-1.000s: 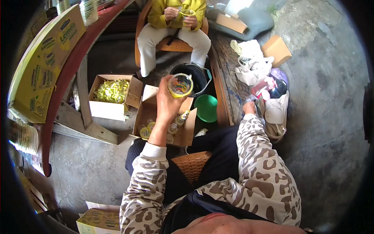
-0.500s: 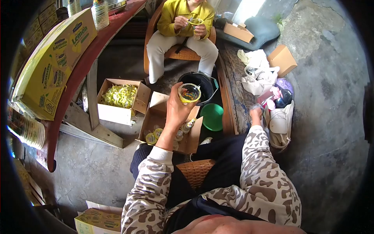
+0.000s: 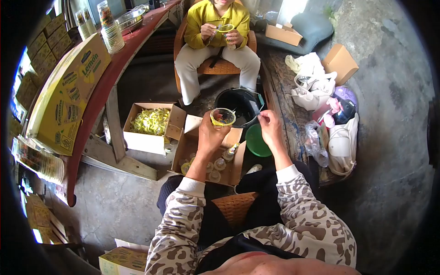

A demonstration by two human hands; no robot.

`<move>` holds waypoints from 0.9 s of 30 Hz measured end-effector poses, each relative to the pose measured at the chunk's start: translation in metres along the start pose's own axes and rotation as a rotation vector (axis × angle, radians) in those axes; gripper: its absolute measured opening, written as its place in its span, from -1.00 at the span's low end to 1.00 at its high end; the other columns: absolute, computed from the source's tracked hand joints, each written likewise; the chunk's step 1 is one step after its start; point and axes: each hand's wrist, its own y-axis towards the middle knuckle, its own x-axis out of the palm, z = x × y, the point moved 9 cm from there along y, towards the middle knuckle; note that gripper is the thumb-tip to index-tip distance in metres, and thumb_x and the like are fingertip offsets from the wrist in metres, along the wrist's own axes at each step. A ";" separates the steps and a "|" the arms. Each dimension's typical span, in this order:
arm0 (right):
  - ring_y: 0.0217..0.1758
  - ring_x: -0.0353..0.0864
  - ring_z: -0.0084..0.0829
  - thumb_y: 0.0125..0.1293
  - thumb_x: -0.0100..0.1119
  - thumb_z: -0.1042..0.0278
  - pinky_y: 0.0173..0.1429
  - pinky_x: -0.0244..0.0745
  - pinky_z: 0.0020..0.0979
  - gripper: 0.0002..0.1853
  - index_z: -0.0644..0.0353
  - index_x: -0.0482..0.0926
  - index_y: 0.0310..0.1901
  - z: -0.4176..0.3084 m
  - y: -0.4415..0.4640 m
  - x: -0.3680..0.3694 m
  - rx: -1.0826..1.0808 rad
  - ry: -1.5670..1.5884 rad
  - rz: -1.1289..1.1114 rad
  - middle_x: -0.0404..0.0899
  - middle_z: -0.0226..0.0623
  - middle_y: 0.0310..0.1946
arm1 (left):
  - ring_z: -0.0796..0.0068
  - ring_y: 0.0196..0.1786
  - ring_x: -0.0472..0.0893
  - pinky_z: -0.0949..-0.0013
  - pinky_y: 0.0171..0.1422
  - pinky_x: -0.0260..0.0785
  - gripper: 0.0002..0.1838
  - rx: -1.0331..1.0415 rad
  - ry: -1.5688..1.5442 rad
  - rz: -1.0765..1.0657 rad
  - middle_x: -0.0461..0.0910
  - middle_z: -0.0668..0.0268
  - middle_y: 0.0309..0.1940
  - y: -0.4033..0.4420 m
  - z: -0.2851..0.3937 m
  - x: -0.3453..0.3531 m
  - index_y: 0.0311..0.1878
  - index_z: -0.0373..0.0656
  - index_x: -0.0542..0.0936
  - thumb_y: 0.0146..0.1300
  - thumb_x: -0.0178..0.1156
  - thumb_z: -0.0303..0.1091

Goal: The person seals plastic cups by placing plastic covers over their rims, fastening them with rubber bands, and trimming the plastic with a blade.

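Observation:
My left hand [image 3: 211, 137] is wrapped round a clear plastic cup [image 3: 223, 120] with a yellow rim, its open top facing up toward me. Some coloured print or content shows inside the cup. To its right, my right hand [image 3: 271, 130] is raised with thumb and fingers pinched together. A small pale piece shows by those fingertips, too unclear to name. Below my hands an open cardboard box [image 3: 238, 170] holds several clear cups with yellow parts. Behind them stands a black bucket [image 3: 224, 97], with a green basin [image 3: 258, 141] in front of it.
A seated person [image 3: 220, 27] opposite holds a similar cup and a yellow ring. A box of yellow strips [image 3: 149, 122] stands left. A red-edged table [image 3: 98, 91] carries a lemon carton [image 3: 68, 96] and stacked cups [image 3: 110, 33]. A wooden bench [image 3: 293, 114] at right bears bags and a plastic bag [image 3: 316, 144].
My right hand has left the plastic bag on the bench and come left, close to the cup. My left hand still holds the cup, slightly lower. The view has shifted a little.

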 end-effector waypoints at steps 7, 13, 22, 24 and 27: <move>-0.26 0.59 -0.16 0.26 0.27 0.60 -0.16 0.52 -0.22 -0.89 0.22 0.59 -0.21 -0.060 -0.023 0.011 -0.166 -0.022 -0.021 0.55 -0.24 -0.32 | 0.29 0.15 0.63 0.28 0.26 0.46 -0.39 -0.040 0.004 -0.119 0.63 0.10 0.07 -0.004 -0.001 0.010 0.23 -0.29 0.43 0.14 0.43 -0.34; -0.20 0.56 -0.22 0.17 0.29 0.64 -0.12 0.53 -0.23 -0.74 0.14 0.66 -0.11 -0.084 -0.029 0.001 -0.333 -0.111 -0.002 0.51 -0.31 -0.32 | 0.20 -0.02 0.68 0.23 0.17 0.48 -0.42 -0.069 -0.027 -0.106 0.67 0.08 -0.10 -0.007 -0.008 0.014 0.19 -0.29 0.38 0.12 0.35 -0.36; -0.24 0.55 -0.25 0.10 0.26 0.60 -0.13 0.50 -0.22 -0.74 0.16 0.64 -0.13 -0.107 -0.043 0.008 -0.499 -0.199 -0.038 0.49 -0.33 -0.36 | 0.41 -0.19 0.68 0.34 -0.05 0.54 -0.44 0.020 0.151 -0.054 0.65 0.19 -0.26 -0.011 0.009 0.004 0.10 -0.32 0.45 0.09 0.47 -0.34; -0.26 0.53 -0.27 0.11 0.25 0.58 -0.14 0.48 -0.23 -0.76 0.14 0.63 -0.15 -0.109 -0.045 0.009 -0.540 -0.240 -0.006 0.47 -0.34 -0.36 | 0.42 -0.21 0.68 0.35 -0.07 0.54 -0.48 0.034 0.149 -0.047 0.65 0.19 -0.27 -0.012 0.010 0.004 0.07 -0.33 0.48 0.09 0.46 -0.35; -0.27 0.51 -0.28 0.09 0.25 0.56 -0.14 0.45 -0.25 -0.75 0.13 0.62 -0.16 -0.110 -0.051 0.011 -0.556 -0.280 0.006 0.44 -0.35 -0.37 | 0.26 -0.25 0.69 0.27 -0.07 0.54 -0.52 -0.017 0.136 -0.036 0.66 0.13 -0.30 -0.013 0.002 0.005 -0.01 -0.30 0.48 0.01 0.44 -0.40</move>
